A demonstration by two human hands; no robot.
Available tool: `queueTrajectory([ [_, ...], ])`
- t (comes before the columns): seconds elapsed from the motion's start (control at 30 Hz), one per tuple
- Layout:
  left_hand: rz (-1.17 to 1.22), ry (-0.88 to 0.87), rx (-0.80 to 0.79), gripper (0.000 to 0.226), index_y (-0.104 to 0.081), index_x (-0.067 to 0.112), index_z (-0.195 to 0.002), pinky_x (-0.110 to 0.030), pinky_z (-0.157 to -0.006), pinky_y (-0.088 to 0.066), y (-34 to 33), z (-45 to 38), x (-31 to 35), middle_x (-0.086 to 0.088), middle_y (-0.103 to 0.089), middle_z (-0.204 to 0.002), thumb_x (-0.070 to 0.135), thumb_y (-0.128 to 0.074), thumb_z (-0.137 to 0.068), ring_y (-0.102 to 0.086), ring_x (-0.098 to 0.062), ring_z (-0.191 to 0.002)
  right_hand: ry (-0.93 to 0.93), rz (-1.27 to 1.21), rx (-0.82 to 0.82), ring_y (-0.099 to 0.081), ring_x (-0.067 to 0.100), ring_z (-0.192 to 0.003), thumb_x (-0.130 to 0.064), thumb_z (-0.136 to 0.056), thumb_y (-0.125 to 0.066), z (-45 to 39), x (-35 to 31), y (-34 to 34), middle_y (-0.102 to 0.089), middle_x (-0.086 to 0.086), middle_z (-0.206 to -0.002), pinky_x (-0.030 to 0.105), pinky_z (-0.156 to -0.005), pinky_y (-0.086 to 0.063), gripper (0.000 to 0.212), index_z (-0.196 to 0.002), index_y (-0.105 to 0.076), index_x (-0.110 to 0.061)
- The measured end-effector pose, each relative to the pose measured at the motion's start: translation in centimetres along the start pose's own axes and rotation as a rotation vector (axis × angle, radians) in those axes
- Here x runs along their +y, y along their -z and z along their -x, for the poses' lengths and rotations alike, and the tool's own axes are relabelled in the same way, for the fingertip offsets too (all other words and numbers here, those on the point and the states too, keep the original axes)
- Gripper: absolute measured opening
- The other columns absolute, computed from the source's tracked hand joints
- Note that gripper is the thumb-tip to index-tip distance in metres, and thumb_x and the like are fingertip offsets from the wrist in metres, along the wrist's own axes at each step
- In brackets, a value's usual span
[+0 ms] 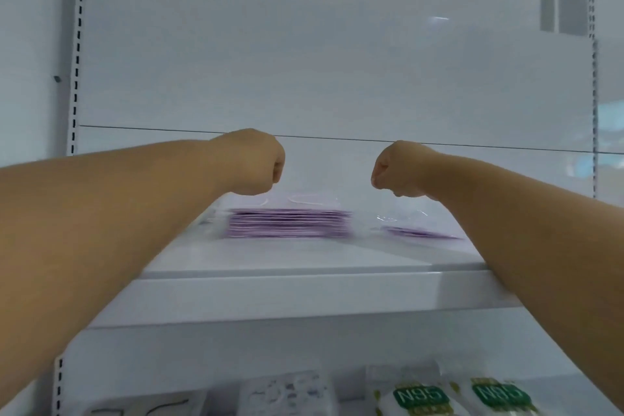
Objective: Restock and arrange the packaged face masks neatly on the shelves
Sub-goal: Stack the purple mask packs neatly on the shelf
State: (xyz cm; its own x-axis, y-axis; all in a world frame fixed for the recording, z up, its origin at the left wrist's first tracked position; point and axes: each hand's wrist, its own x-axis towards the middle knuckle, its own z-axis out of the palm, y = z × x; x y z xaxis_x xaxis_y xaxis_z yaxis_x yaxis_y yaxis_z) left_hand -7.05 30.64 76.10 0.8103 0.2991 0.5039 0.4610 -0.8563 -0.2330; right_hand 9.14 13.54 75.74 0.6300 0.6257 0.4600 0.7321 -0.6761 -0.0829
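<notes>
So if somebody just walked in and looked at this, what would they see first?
Probably the two bare arms reaching in, with the left hand and right hand curled into fists above the upper shelf, holding nothing. Just under them sits a purple stack of mask packs, with a thinner purple pack lying flat to its right. Down on the lower shelf, green N95 packs peek out at the bottom right.

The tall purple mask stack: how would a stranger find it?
Look at the upper white shelf, below the two raised fists. The tall purple mask stack lies near the middle. To its right lies only a thin purple pack, far lower.
</notes>
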Motion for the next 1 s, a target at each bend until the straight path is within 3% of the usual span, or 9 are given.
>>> queueTrajectory([
  [0.1,0.039,-0.085,-0.066,0.024,-0.067,0.026,-0.105,-0.025,-0.076,-0.041,1.0,-0.5,3.3,0.014,-0.054,-0.094,0.011,-0.053,-0.092,-0.053,-0.014,-0.097,0.003,0.011,-0.070,-0.057,0.022,-0.081,-0.026,-0.096,-0.059,1.5,2.2,0.6,-0.067,0.010,-0.089,0.025,-0.065,-0.042,0.031,-0.116,-0.069,-0.005],
  [0.2,0.075,-0.128,-0.114,0.018,-0.067,0.026,-0.106,-0.025,-0.075,-0.040,1.4,-1.5,6.9,0.018,-0.052,-0.087,0.017,-0.058,-0.094,-0.054,-0.013,-0.093,0.000,0.111,-0.155,-0.065,0.030,-0.107,-0.033,-0.096,-0.058,2.9,4.6,1.3,-0.068,0.016,-0.121,0.031,-0.082,-0.047,0.039,-0.122,-0.066,-0.004],
  [0.3,0.105,-0.162,-0.116,0.019,-0.068,0.025,-0.107,-0.024,-0.071,-0.041,1.4,-2.8,10.3,0.019,-0.051,-0.084,0.016,-0.057,-0.095,-0.055,-0.013,-0.092,-0.005,0.215,-0.223,-0.061,0.027,-0.115,-0.041,-0.100,-0.053,3.8,6.9,2.1,-0.066,0.010,-0.126,0.034,-0.095,-0.047,0.041,-0.125,-0.064,-0.011],
  [0.43,0.137,-0.147,-0.162,0.023,-0.069,0.026,-0.108,-0.025,-0.073,-0.043,1.4,-4.4,14.0,0.017,-0.057,-0.089,0.016,-0.053,-0.095,-0.059,-0.013,-0.094,-0.004,0.187,-0.316,-0.070,0.028,-0.099,-0.046,-0.096,-0.058,3.4,9.9,2.3,-0.068,0.009,-0.115,0.033,-0.091,-0.055,0.040,-0.123,-0.065,-0.016],
  [0.57,0.315,-0.032,-0.301,0.023,-0.065,0.015,-0.114,-0.025,-0.068,-0.053,0.2,-7.2,17.2,-0.002,-0.072,-0.105,0.016,-0.046,-0.101,-0.071,-0.021,-0.089,-0.075,0.194,-0.395,-0.070,0.025,-0.090,-0.053,-0.097,-0.053,1.4,12.5,1.5,-0.062,0.004,-0.106,0.041,-0.091,-0.057,0.049,-0.133,-0.056,-0.019],
  [0.67,0.313,0.089,-0.442,0.033,-0.059,0.005,-0.123,-0.032,-0.076,-0.059,-0.9,-9.4,19.0,-0.008,-0.070,-0.110,0.028,-0.045,-0.104,-0.069,-0.022,-0.075,-0.113,0.231,-0.404,-0.070,0.027,-0.091,-0.052,-0.102,-0.041,-0.1,14.2,0.3,-0.054,0.005,-0.110,0.037,-0.075,-0.052,0.056,-0.141,-0.047,-0.012],
  [0.77,0.096,0.116,-0.569,0.037,-0.058,0.006,-0.102,-0.042,-0.092,-0.057,-1.9,-10.7,20.7,-0.013,-0.068,-0.113,0.039,-0.043,-0.104,-0.073,-0.032,-0.090,-0.057,0.220,-0.436,-0.067,0.024,-0.080,-0.045,-0.105,-0.038,-0.8,15.2,-1.4,-0.058,0.005,-0.100,0.034,-0.072,-0.045,0.045,-0.125,-0.054,-0.008],
  [0.83,0.061,0.113,-0.630,0.034,-0.054,0.009,-0.092,-0.046,-0.093,-0.057,-2.9,-11.6,21.7,-0.016,-0.064,-0.115,0.039,-0.045,-0.103,-0.071,-0.037,-0.096,-0.011,0.201,-0.423,-0.060,0.019,-0.067,-0.040,-0.103,-0.046,-1.5,15.6,-2.2,-0.054,0.000,-0.086,0.032,-0.071,-0.046,0.031,-0.113,-0.057,-0.013],
  [1.0,0.336,0.188,-0.538,0.025,-0.058,0.015,-0.090,-0.034,-0.078,-0.058,-4.3,-12.5,21.2,-0.008,-0.060,-0.097,0.039,-0.062,-0.096,-0.061,-0.026,-0.072,-0.015,-0.100,-0.428,-0.067,0.033,-0.105,-0.023,-0.099,-0.054,-2.7,16.7,-2.7,-0.055,0.009,-0.134,0.041,-0.094,-0.056,0.037,-0.134,-0.056,-0.010],
])
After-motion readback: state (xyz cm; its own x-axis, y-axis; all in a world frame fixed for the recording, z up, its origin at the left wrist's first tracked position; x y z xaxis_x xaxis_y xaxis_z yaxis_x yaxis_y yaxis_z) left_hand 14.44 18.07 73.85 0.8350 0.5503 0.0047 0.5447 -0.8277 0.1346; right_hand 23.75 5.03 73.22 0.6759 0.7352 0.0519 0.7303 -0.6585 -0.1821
